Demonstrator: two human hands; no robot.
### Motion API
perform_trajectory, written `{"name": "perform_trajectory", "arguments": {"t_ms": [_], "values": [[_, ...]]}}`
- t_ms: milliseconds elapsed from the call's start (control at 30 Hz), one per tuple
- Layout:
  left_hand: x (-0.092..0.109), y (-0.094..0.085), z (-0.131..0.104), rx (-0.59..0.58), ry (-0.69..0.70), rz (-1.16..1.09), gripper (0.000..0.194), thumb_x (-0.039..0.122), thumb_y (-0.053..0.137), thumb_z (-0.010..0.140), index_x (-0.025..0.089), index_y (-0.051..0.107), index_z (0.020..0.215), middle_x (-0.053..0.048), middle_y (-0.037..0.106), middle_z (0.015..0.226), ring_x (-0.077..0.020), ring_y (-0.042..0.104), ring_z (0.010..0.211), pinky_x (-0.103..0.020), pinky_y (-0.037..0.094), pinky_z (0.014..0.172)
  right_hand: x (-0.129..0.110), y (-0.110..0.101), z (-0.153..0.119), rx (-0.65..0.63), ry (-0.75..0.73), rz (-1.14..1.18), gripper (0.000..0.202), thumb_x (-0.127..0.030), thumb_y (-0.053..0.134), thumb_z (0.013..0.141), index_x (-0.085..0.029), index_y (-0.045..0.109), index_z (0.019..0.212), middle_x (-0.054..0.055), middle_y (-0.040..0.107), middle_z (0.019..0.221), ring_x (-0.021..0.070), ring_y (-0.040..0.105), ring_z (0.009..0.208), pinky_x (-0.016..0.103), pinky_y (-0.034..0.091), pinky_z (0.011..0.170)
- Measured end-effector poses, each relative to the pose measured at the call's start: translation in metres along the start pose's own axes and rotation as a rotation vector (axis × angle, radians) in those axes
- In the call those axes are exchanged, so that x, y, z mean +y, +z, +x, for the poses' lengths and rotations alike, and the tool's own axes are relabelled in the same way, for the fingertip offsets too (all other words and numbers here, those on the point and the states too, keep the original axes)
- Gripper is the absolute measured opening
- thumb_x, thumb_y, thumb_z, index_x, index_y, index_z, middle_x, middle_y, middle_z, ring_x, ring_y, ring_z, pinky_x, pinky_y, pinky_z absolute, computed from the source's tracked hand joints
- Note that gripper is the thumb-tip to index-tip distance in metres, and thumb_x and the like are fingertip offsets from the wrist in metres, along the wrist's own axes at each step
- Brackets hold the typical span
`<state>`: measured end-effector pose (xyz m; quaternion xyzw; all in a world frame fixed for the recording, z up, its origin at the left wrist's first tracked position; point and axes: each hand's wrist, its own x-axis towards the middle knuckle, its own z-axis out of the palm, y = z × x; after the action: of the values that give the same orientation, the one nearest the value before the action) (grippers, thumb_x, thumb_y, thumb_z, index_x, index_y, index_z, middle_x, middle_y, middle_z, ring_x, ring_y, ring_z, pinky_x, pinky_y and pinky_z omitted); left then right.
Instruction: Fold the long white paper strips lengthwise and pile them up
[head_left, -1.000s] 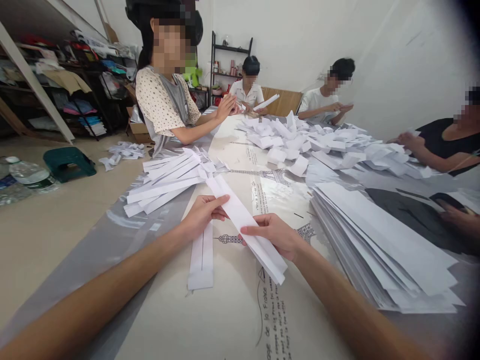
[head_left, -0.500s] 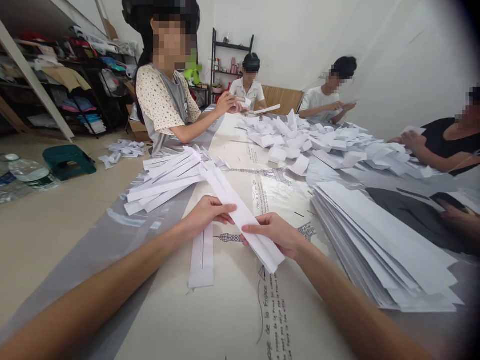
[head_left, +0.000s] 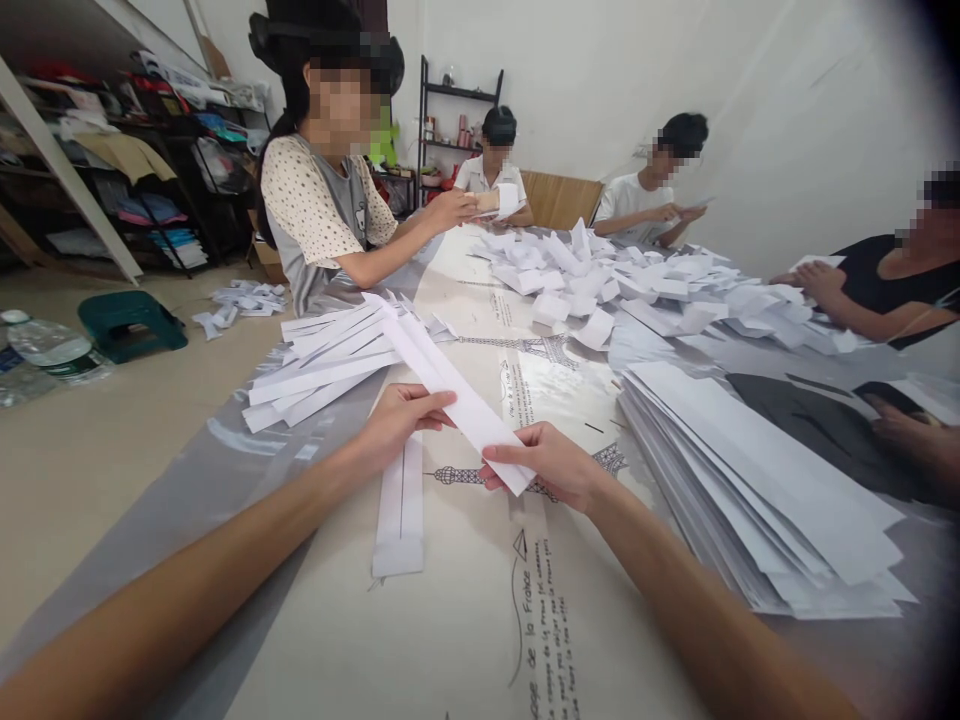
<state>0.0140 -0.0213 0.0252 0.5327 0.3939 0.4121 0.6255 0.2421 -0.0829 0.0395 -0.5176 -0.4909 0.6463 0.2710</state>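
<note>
Both my hands hold one long white folded paper strip (head_left: pixel 469 405), slanting from upper left to lower right over the table. My left hand (head_left: pixel 409 420) pinches its left edge near the middle, thumb on top. At the lower end, my right hand (head_left: pixel 544 465) grips it between thumb and fingers. Below my left hand a second paper strip (head_left: pixel 400 515), with a dark line along it, lies flat on the table. A loose pile of folded strips (head_left: pixel 322 375) rests just beyond my left hand, close to the held strip's far end.
A stack of flat paper sheets (head_left: pixel 757 480) lies at the right. Behind it spreads a heap of folded paper pieces (head_left: pixel 600 275). Several people sit around the table (head_left: pixel 360 640), handling paper. On the floor at left are a green stool (head_left: pixel 131 325) and a plastic bottle (head_left: pixel 52 345).
My right hand's end of the strip now looks shorter and flatter, its lower end nearer the hand. My left hand has shifted slightly left and up.
</note>
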Motion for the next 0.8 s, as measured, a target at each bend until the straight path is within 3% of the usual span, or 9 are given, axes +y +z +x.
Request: {"name": "perform_trajectory", "arguments": {"t_ms": [233,433,633,800], "values": [[-0.003,0.000,0.003,0.037,0.008,-0.106,0.028,0.041,0.088,0.072,0.015,0.081,0.084,-0.010,0.079,0.094,-0.0167,0.069,0.080,-0.026,0.054,0.077,0.002,0.001,0.003,0.051,-0.007,0.039,0.031,-0.044,0.087,0.075,-0.015,0.082,0.085,0.013,0.080,0.090,0.0213,0.076,0.080,0.028,0.059,0.072],[-0.003,-0.011,0.011,0.115,0.035,-0.141,0.029,0.038,0.091,0.068,0.015,0.081,0.082,-0.008,0.078,0.088,-0.0150,0.069,0.076,-0.025,0.054,0.075,0.002,-0.004,0.003,-0.005,-0.078,0.035,0.035,-0.049,0.081,0.081,-0.016,0.082,0.090,0.013,0.080,0.099,0.0207,0.077,0.084,0.032,0.060,0.082],[-0.003,-0.013,0.013,0.140,0.066,-0.170,0.028,0.039,0.090,0.070,0.016,0.080,0.083,-0.008,0.079,0.093,-0.0163,0.070,0.081,-0.026,0.056,0.077,0.003,-0.003,0.005,-0.001,-0.133,0.025,0.036,-0.052,0.078,0.083,-0.017,0.081,0.091,0.011,0.081,0.098,0.0180,0.076,0.079,0.031,0.061,0.079],[-0.002,-0.021,0.015,0.233,0.049,-0.146,0.033,0.039,0.092,0.064,0.015,0.079,0.081,-0.010,0.079,0.089,-0.0182,0.072,0.079,-0.027,0.056,0.075,0.007,-0.004,0.008,0.063,-0.131,0.035,0.034,-0.048,0.081,0.082,-0.016,0.080,0.091,0.013,0.080,0.099,0.0186,0.077,0.081,0.029,0.062,0.076]]}}
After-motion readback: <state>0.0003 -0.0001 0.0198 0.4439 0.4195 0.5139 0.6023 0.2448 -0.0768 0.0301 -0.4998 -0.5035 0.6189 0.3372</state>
